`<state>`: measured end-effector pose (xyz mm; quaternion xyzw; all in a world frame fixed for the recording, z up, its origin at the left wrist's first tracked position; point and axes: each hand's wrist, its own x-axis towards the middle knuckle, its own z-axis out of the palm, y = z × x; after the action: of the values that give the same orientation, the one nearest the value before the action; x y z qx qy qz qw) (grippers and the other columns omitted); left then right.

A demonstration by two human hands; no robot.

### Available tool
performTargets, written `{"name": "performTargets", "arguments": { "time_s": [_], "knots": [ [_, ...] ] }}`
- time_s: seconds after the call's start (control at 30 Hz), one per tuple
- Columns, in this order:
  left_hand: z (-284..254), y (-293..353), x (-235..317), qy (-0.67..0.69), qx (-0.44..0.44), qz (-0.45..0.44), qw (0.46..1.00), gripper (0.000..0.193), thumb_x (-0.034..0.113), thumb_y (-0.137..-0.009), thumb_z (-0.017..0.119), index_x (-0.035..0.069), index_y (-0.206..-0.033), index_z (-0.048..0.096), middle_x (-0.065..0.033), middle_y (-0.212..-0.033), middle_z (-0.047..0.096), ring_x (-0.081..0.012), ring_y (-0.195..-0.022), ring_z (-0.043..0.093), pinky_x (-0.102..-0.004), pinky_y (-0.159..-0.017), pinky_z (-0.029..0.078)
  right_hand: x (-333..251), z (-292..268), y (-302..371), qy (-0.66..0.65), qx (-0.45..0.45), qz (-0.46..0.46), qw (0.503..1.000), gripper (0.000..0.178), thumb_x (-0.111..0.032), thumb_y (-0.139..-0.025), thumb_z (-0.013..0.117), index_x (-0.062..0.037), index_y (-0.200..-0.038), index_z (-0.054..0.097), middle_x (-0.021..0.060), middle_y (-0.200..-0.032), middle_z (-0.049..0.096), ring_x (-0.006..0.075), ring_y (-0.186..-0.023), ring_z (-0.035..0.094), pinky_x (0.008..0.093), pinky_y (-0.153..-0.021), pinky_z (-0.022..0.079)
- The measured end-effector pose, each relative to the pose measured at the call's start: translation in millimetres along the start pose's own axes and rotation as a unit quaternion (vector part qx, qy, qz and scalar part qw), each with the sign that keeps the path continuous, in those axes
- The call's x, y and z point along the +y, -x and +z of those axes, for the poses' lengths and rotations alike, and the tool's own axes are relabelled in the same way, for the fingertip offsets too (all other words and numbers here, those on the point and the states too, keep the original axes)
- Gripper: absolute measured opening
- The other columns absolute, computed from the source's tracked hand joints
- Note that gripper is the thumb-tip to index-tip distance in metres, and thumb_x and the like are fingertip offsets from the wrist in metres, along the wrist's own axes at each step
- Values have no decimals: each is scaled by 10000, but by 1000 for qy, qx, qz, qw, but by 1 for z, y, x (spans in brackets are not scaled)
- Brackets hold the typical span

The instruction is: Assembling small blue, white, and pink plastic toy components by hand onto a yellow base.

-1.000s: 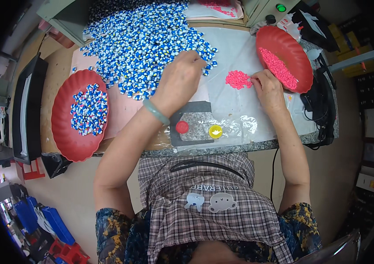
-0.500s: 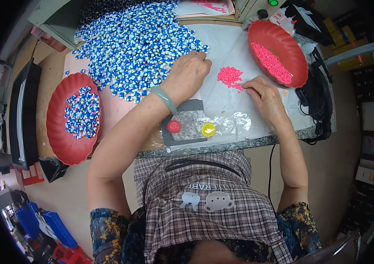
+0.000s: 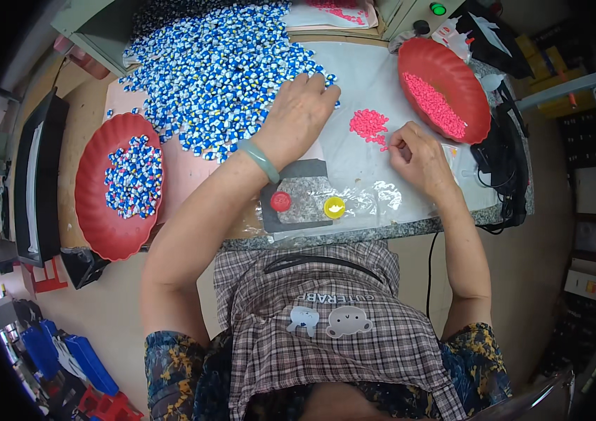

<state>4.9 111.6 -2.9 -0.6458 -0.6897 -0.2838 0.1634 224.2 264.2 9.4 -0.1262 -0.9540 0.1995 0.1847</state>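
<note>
My left hand (image 3: pixel 299 116), with a green bangle on the wrist, rests fingers down at the near edge of a big heap of small blue and white pieces (image 3: pixel 214 63). My right hand (image 3: pixel 416 156) has its fingertips pinched together beside a small pile of pink pieces (image 3: pixel 368 125) on the clear plastic sheet (image 3: pixel 361 84); whether a piece sits between the fingers cannot be seen. A red dish (image 3: pixel 445 67) holding more pink pieces stands to the right of that hand.
Another red dish (image 3: pixel 98 203) with blue and white pieces sits at the left. A red button (image 3: pixel 280 201) and a yellow button (image 3: pixel 334 207) lie near the table's front edge. Black cables and a device (image 3: pixel 498 158) lie at the right edge.
My left hand has slid along the edge of the blue and white heap. My right hand stays by the pink pile, fingers pinching there.
</note>
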Motion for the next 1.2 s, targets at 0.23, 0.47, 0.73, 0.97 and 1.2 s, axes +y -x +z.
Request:
{"name": "performTargets", "arguments": {
  "time_s": [0.23, 0.47, 0.73, 0.97, 1.2],
  "knots": [
    [-54, 15, 51, 366, -66, -191, 908, 127, 20, -884, 667, 2, -1009, 677, -79, -930, 655, -134, -773, 649, -276, -667, 539, -51, -11, 10, -182, 63, -1, 981, 154, 114, -759, 686, 20, -865, 624, 76, -887, 627, 115, -729, 610, 220, -636, 521],
    [-64, 41, 79, 615, -151, -332, 699, 117, 65, -952, 683, -21, -1030, 677, 16, -880, 654, -20, -767, 586, -178, -636, 480, -87, -12, 10, -153, 74, -92, 981, 212, 131, -710, 709, 2, -864, 642, 91, -858, 633, 148, -679, 608, 243, -574, 500],
    [-68, 59, 74, 669, -178, -326, 644, 100, 85, -963, 673, 4, -1017, 649, 25, -870, 646, -16, -770, 576, -168, -645, 454, -99, -16, 9, -130, 24, -147, 980, 233, 138, -694, 722, -1, -872, 663, 88, -862, 658, 156, -679, 629, 268, -564, 505],
    [-73, 63, 74, 695, -175, -335, 612, 108, 120, -971, 671, 22, -1013, 659, 26, -865, 650, -4, -727, 540, -161, -595, 405, -100, -11, 14, -228, -4, -83, 970, 194, 108, -721, 728, 10, -881, 676, 104, -857, 696, 170, -723, 676, 266, -620, 539],
    [-79, 66, 78, 670, -178, -351, 629, 116, 137, -965, 672, 22, -980, 675, 39, -821, 642, -7, -689, 531, -173, -571, 405, -101, -2, 19, -171, 39, -140, 975, 171, 83, -733, 735, 17, -872, 661, 111, -847, 701, 186, -730, 682, 273, -641, 543]
  ]
}}
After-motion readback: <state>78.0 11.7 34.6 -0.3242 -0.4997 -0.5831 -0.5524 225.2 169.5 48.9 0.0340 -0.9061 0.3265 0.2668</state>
